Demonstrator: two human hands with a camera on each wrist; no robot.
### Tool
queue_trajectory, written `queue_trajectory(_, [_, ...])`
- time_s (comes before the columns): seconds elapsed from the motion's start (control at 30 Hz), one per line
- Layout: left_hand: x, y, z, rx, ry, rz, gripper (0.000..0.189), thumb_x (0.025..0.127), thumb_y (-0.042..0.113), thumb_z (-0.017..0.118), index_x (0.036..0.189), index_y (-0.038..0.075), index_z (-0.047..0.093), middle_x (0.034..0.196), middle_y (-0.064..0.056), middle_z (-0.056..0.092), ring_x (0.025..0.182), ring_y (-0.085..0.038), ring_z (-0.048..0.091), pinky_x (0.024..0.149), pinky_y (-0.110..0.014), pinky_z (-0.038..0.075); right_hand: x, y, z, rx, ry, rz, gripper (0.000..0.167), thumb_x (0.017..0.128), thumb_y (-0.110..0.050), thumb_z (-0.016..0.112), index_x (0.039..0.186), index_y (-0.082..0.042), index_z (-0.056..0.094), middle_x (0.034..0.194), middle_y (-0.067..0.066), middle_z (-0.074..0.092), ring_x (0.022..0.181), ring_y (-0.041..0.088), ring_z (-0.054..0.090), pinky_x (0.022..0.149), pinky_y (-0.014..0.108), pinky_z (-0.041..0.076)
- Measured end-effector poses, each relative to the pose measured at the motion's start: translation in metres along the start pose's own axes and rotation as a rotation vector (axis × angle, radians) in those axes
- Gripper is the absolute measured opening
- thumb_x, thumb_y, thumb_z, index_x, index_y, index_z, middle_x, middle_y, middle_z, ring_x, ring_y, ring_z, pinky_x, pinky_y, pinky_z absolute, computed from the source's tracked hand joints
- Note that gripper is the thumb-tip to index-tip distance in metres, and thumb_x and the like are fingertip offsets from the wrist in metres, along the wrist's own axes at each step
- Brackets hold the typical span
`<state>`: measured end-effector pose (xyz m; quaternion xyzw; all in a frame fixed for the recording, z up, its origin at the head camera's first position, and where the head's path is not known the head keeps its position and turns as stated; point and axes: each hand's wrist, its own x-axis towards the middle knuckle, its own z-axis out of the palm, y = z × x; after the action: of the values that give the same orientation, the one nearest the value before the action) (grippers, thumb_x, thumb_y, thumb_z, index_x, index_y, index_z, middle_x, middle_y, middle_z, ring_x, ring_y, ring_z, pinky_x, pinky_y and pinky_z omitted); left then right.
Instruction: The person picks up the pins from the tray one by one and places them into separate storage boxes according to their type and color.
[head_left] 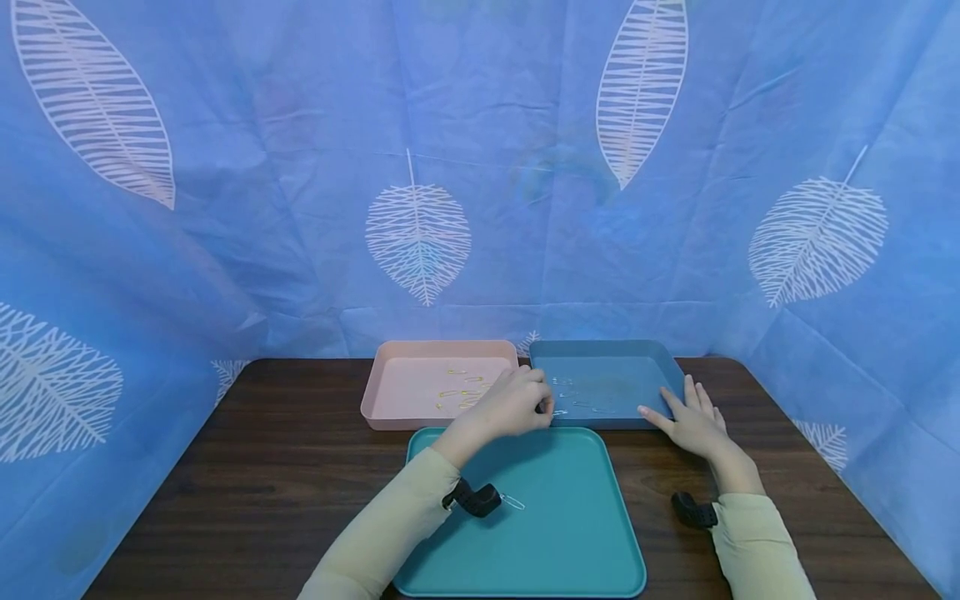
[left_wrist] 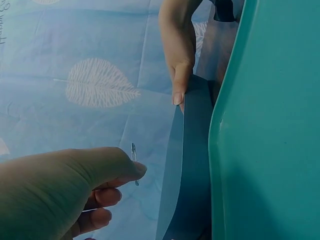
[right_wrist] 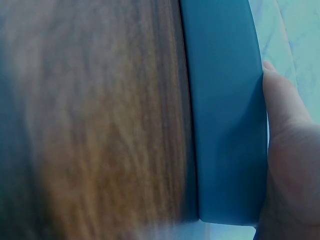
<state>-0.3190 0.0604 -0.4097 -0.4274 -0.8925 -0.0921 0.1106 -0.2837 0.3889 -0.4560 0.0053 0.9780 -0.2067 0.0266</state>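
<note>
My left hand pinches a silver safety pin between thumb and fingers, at the left front side of the blue tray. Several silver safety pins lie scattered inside that tray. With fingers spread, my right hand rests on the tray's front right corner, its thumb against the rim. Left of the blue tray, the pink tray holds several gold safety pins. One silver safety pin lies on the teal tray, close to the left wrist strap.
A dark wooden table carries all three trays, the teal one in front of the other two. Behind it hangs a blue cloth with white leaf prints. Black straps sit on both wrists.
</note>
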Motion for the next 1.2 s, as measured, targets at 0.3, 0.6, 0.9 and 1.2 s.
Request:
queue_trajectory(0.3, [0.016, 0.001, 0.006, 0.002, -0.013, -0.026, 0.013, 0.09, 0.03, 0.066, 0.077, 0.03, 0.067, 0.085, 0.01, 0.054, 0.076, -0.01, 0.043, 0.065, -0.021, 0.032, 0.001, 0.001, 0.002, 0.005, -0.004, 0.001, 0.095, 0.092, -0.064, 0.049, 0.151, 0.007, 0.023, 0.156, 0.036, -0.014, 0.142, 0.058, -0.01, 0.107, 0.077, -0.001])
queue_trajectory(0.6, [0.028, -0.004, 0.018, -0.042, -0.037, -0.055, 0.015, 0.092, 0.028, 0.064, 0.077, 0.03, 0.067, 0.086, 0.008, 0.054, 0.077, -0.011, 0.044, 0.066, -0.023, 0.034, 0.001, 0.002, 0.001, 0.008, -0.002, 0.0, 0.096, 0.092, -0.065, 0.049, 0.15, 0.008, 0.023, 0.155, 0.036, -0.016, 0.142, 0.058, -0.011, 0.107, 0.077, -0.002])
queue_trajectory(0.9, [0.036, -0.005, 0.025, -0.093, -0.048, -0.097, 0.015, 0.092, 0.026, 0.064, 0.078, 0.028, 0.068, 0.085, 0.007, 0.054, 0.079, -0.012, 0.046, 0.067, -0.025, 0.037, 0.0, 0.001, 0.0, -0.001, 0.001, 0.001, 0.095, 0.092, -0.064, 0.049, 0.15, 0.007, 0.024, 0.155, 0.037, -0.014, 0.142, 0.058, -0.008, 0.106, 0.078, 0.0])
queue_trajectory(1.2, [0.042, -0.005, 0.031, -0.064, -0.024, -0.138, 0.015, 0.093, 0.027, 0.064, 0.079, 0.028, 0.069, 0.087, 0.007, 0.054, 0.081, -0.012, 0.045, 0.07, -0.025, 0.036, 0.0, 0.001, 0.0, 0.005, 0.004, 0.0, 0.095, 0.092, -0.064, 0.049, 0.15, 0.007, 0.024, 0.156, 0.037, -0.013, 0.142, 0.058, -0.008, 0.106, 0.078, 0.0])
